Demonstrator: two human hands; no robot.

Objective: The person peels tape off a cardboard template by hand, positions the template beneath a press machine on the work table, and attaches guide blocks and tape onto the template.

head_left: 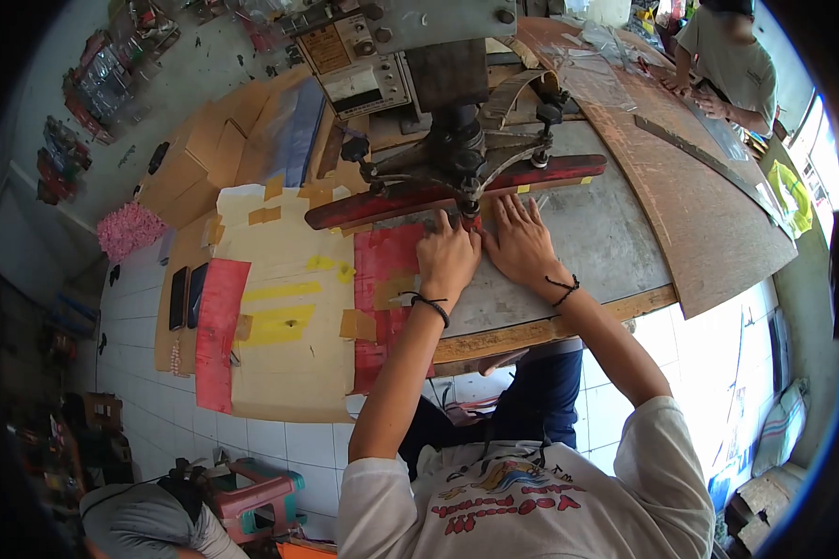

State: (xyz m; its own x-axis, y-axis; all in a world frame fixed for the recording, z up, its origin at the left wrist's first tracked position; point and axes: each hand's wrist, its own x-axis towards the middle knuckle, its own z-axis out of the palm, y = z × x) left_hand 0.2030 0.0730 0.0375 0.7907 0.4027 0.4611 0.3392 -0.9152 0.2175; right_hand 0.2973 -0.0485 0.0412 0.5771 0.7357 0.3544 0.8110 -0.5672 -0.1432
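My left hand (448,259) rests at the front of a press machine, its fingers curled under and close to the red-edged bar. What those fingers hold, if anything, is hidden. Flat on the grey metal plate (615,252) lies my right hand (520,244), fingers stretched toward the bar and thumb side near the left hand. The long dark red press bar (364,207) runs across just beyond both hands, hung from a black metal bracket (457,149). Beside my left hand is a red taped strip (375,265) at the edge of a cream sheet (280,363) with yellow patches.
A control box (368,86) is fixed to the machine at the back. Brown board (727,252) extends on the right, where another person (732,65) works with both hands. Two phones (179,298) lie at left. Someone in grey (140,522) is by a stool (261,498).
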